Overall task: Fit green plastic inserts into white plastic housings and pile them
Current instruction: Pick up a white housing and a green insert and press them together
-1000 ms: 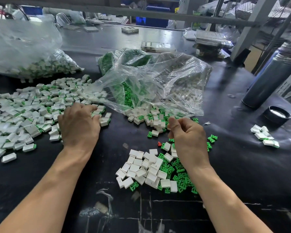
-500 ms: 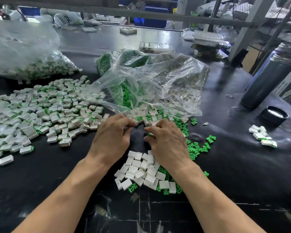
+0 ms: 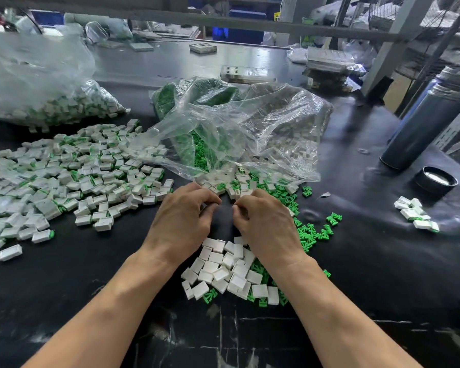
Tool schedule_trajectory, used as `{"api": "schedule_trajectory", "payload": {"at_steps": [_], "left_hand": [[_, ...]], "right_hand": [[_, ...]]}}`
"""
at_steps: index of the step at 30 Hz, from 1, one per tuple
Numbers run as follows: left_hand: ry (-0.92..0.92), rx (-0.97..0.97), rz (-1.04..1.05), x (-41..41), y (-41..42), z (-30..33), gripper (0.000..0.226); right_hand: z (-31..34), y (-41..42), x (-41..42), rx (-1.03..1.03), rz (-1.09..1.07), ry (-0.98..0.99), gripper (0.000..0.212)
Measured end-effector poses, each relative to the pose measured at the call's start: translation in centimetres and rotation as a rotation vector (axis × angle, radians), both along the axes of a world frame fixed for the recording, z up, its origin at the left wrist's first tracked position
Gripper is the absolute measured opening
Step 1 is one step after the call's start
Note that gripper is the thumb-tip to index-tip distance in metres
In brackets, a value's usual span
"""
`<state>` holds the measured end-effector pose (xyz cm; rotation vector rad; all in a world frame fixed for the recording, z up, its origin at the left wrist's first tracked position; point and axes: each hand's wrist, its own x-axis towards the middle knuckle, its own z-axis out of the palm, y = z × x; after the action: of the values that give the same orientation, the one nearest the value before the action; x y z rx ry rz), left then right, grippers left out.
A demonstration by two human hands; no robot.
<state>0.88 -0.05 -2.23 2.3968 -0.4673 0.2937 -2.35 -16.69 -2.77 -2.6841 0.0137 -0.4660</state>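
Observation:
My left hand and my right hand sit close together at the table's middle, fingers curled inward and fingertips almost meeting. The backs of the hands hide whatever lies between the fingers. Just below them is a heap of empty white housings with green inserts mixed in. More loose green inserts lie scattered to the right of my right hand. A wide spread of assembled white-and-green pieces covers the table's left side.
An open clear bag spilling housings and inserts lies just beyond my hands. A second bag of pieces sits far left. To the right are a small cluster of pieces, a black lid and a grey flask.
My left hand has left the assembled spread and come right to the middle. My right hand has drawn in to meet it, and both have stayed there, fingers curled.

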Motion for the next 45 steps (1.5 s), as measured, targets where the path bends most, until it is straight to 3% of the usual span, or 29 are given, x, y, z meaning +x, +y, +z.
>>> {"api": "schedule_trajectory", "payload": {"at_steps": [3,8,12,25,38,45], "left_hand": [[0.018,-0.035,-0.012,0.0,-0.2,0.0,0.012],[0.168,-0.331,-0.081,-0.4,-0.9,0.5,0.018],[0.317,-0.564,-0.142,-0.8,-1.5,0.8,0.022],[0.372,-0.716,-0.190,-0.9,-2.1,0.5,0.014],[0.346,-0.697,-0.115,-1.2,-2.2,0.9,0.015],[0.365,-0.739,-0.147,-1.4,-2.2,1.1,0.030]], "right_hand": [[0.2,0.1,0.0,0.126,-0.025,-0.063,0.021],[0.2,0.2,-0.5,0.806,-0.018,-0.052,0.015],[0.4,0.3,-0.8,1.019,0.041,-0.078,0.018],[1.0,0.2,-0.9,1.246,0.050,-0.090,0.018],[0.9,-0.2,-1.4,1.109,0.057,-0.126,0.018],[1.2,-0.2,-1.8,1.088,0.073,-0.125,0.017]]}}
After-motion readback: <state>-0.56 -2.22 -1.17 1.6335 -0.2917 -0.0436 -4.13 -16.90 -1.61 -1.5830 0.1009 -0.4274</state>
